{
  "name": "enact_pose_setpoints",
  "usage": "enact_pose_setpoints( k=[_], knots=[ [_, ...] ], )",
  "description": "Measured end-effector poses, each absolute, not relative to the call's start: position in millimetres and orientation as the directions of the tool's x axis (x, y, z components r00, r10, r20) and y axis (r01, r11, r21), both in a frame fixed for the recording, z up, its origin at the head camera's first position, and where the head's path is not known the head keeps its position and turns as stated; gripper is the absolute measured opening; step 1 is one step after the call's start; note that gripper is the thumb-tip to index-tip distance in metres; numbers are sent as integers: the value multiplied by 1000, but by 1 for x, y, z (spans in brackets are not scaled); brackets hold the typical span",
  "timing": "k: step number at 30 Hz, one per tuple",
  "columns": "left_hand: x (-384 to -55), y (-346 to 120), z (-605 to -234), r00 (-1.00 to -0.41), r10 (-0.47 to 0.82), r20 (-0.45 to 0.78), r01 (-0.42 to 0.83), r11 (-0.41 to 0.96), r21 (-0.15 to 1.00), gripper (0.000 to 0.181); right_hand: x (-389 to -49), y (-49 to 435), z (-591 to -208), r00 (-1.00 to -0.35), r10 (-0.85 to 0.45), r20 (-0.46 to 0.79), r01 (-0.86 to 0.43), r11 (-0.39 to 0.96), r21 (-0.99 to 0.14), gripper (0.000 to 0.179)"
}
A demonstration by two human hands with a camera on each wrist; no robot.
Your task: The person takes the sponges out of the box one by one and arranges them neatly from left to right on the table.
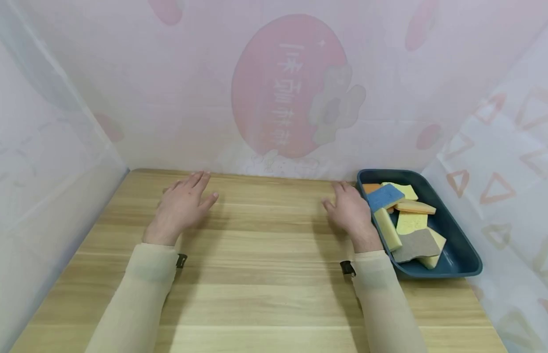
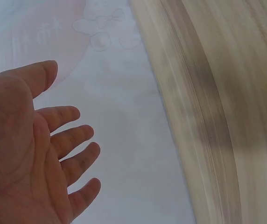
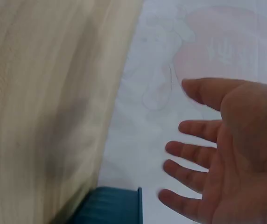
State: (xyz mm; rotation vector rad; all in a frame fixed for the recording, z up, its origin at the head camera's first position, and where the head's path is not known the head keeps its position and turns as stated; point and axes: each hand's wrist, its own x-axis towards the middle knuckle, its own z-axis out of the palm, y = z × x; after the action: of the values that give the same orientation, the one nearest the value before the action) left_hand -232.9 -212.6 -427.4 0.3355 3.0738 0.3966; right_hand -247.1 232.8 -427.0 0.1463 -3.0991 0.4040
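Observation:
My left hand [image 1: 180, 208] is over the left part of the wooden table [image 1: 256, 274], fingers spread and holding nothing. In the left wrist view its palm shows bare, with the fingers [image 2: 73, 140] apart. My right hand [image 1: 351, 211] is likewise empty, beside the left wall of a dark blue tray [image 1: 461, 255]. The right wrist view shows its fingers [image 3: 187, 175] loosely extended, with a corner of the tray below. Inside the tray lie a blue sponge [image 1: 385, 196], a grey cloth-like piece [image 1: 417, 246], an upright yellow sponge [image 1: 387, 229] and several other yellow and orange pieces.
A printed fabric wall [image 1: 176, 98] rises at the table's back edge. Similar sheets stand at the left [image 1: 48, 147] and at the right [image 1: 512, 206], close to the tray. Black buckles [image 1: 181, 260] show at both wrists.

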Motion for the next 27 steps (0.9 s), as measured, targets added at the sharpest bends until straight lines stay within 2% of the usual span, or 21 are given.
enact_pose_setpoints(
  k=[4,8,11,15,22,27],
  knots=[
    [-233,-211,-426,-976,219,3,212,943,258,82,-242,248,-413,-998,-27,53,-41,954,-298,59],
    [-233,-208,-425,-974,225,-7,216,943,253,82,-248,273,-409,-1000,17,9,14,950,-311,47],
    [-233,-206,-425,-974,227,-9,217,942,255,81,-269,311,-432,-999,32,-40,42,953,-301,33],
    [-233,-205,-424,-972,234,-7,224,941,253,82,-291,358,-464,-993,25,-113,55,960,-275,24],
    [-236,-201,-424,-969,248,-11,237,940,246,83,-246,336,-408,-950,83,-301,164,953,-254,31],
    [-236,-199,-425,-967,254,-16,243,938,248,83,-245,349,-419,-942,77,-327,151,966,-209,18]
  ],
)
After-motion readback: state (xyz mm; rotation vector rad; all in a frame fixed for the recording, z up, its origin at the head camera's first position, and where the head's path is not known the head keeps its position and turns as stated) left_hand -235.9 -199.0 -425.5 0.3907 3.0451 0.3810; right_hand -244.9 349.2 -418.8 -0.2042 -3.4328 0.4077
